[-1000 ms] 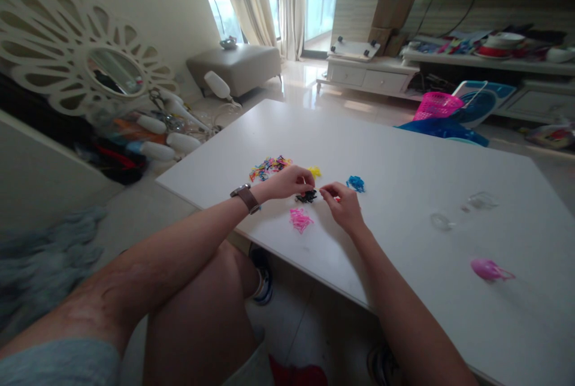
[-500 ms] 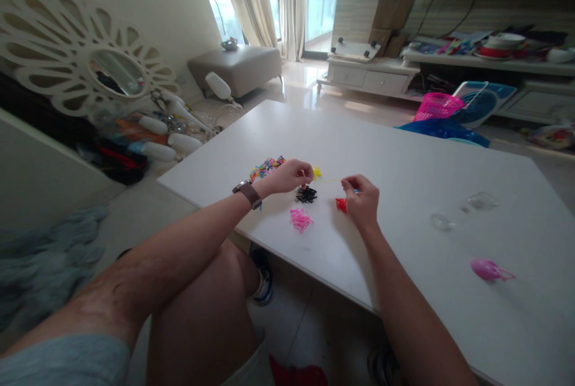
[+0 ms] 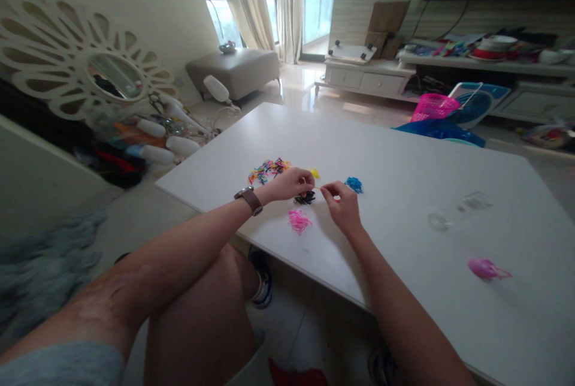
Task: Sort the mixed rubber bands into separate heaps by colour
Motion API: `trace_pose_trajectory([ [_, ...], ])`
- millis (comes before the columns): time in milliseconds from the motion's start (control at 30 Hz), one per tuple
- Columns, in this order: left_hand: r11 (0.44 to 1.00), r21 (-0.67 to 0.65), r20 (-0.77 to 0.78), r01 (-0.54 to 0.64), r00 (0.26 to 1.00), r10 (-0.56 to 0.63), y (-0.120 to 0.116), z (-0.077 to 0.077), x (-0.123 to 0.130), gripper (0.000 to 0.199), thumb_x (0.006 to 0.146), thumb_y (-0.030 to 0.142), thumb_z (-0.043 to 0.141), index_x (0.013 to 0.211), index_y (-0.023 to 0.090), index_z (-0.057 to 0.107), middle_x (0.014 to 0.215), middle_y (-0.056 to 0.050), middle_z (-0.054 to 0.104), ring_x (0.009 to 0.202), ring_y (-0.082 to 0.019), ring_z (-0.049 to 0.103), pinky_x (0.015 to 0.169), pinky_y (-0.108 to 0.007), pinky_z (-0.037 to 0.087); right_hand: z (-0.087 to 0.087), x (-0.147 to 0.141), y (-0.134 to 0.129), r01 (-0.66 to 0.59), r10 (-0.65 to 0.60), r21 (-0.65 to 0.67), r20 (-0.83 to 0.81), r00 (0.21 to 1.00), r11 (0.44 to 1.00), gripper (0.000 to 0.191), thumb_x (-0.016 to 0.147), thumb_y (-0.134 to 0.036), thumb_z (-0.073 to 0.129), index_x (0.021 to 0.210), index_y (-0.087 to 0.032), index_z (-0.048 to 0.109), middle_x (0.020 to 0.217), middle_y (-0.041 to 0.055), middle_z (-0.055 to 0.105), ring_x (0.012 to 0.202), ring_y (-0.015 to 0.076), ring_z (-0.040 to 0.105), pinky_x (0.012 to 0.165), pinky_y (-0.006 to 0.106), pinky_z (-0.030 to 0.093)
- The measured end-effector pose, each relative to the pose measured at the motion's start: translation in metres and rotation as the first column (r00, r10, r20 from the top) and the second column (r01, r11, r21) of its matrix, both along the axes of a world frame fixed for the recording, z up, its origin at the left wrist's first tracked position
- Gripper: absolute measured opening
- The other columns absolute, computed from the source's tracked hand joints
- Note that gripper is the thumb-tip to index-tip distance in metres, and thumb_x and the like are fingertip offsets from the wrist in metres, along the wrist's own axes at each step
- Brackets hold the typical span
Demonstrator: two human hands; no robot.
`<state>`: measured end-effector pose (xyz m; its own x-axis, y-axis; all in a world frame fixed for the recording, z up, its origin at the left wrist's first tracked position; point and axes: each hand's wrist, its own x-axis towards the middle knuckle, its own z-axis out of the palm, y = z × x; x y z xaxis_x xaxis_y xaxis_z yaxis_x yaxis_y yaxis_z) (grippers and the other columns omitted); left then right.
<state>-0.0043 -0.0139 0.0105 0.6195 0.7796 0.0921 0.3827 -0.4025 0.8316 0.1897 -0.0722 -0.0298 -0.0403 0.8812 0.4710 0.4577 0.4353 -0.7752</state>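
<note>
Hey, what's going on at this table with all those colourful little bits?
A person is pinching a thin yellow band between the fingers of the left hand and right hand, just above the white table. A black pile lies partly hidden by the left hand, with a pink pile nearer the person. Beyond the hands are a yellow pile, a blue pile and a mixed-colour pile.

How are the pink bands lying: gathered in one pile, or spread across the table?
Gathered: the pink bands form one loose pile on the table, apart from the black bands.
</note>
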Motion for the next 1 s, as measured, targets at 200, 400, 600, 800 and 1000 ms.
trace_pose_trajectory([
  [200, 0.999, -0.026, -0.008, -0.034, 0.999, 0.034, -0.003, 0.003, 0.0, 0.01, 0.086, 0.022, 0.063, 0.083, 0.013, 0.067, 0.071, -0.002, 0.068, 0.063, -0.011, 0.061, 0.06, -0.022, 0.047, 0.003, 0.009, 0.005, -0.012, 0.011, 0.025, 0.028, 1.0, 1.0, 0.018, 0.091, -0.032, 0.059, 0.079, -0.02, 0.065, 0.077, 0.0042, 0.069, 0.069, 0.0187, 0.061, 0.068, 0.033, 0.05],
  [400, 0.995, -0.032, -0.044, -0.091, 0.995, 0.089, -0.001, 0.004, -0.003, 0.015, 0.09, 0.026, 0.061, 0.085, 0.014, 0.066, 0.073, -0.003, 0.068, 0.061, -0.011, 0.062, 0.057, -0.021, 0.046, 0.0, 0.03, 0.014, 0.09, -0.09, -0.029, -0.017, 0.996, 0.996, 0.02, 0.089, -0.037, 0.061, 0.082, -0.019, 0.068, 0.079, 0.0056, 0.071, 0.071, 0.0199, 0.064, 0.071, 0.035, 0.052],
  [600, 0.994, 0.033, -0.075, -0.104, 0.991, 0.107, -0.001, 0.002, -0.005, 0.014, 0.087, 0.023, 0.064, 0.093, 0.013, 0.07, 0.078, -0.004, 0.071, 0.063, -0.01, 0.062, 0.059, -0.02, 0.046, -0.002, 0.026, 0.013, 0.043, -0.043, -0.045, 0.003, 0.999, 0.998, 0.022, 0.089, -0.039, 0.061, 0.081, -0.02, 0.069, 0.079, 0.0061, 0.072, 0.071, 0.0204, 0.064, 0.071, 0.036, 0.051],
  [800, 0.995, 0.069, -0.039, -0.068, 0.997, 0.071, -0.007, -0.002, 0.004, 0.021, 0.082, 0.019, 0.068, 0.102, 0.014, 0.072, 0.09, -0.005, 0.075, 0.065, -0.009, 0.061, 0.061, -0.02, 0.047, -0.002, 0.016, 0.009, -0.042, 0.042, -0.049, -0.002, 0.999, 0.998, 0.021, 0.09, -0.038, 0.063, 0.081, -0.021, 0.069, 0.081, 0.0057, 0.072, 0.072, 0.0204, 0.064, 0.069, 0.035, 0.051],
  [1000, 0.996, 0.058, -0.045, -0.069, 0.996, 0.071, -0.008, -0.002, 0.016, 0.012, 0.085, 0.021, 0.065, 0.09, 0.013, 0.073, 0.066, -0.002, 0.069, 0.059, -0.011, 0.061, 0.056, -0.02, 0.044, -0.002, 0.017, 0.009, -0.054, 0.054, -0.044, -0.014, 0.998, 0.998, 0.019, 0.09, -0.036, 0.064, 0.082, -0.02, 0.069, 0.08, 0.0051, 0.072, 0.071, 0.0201, 0.064, 0.068, 0.035, 0.05],
])
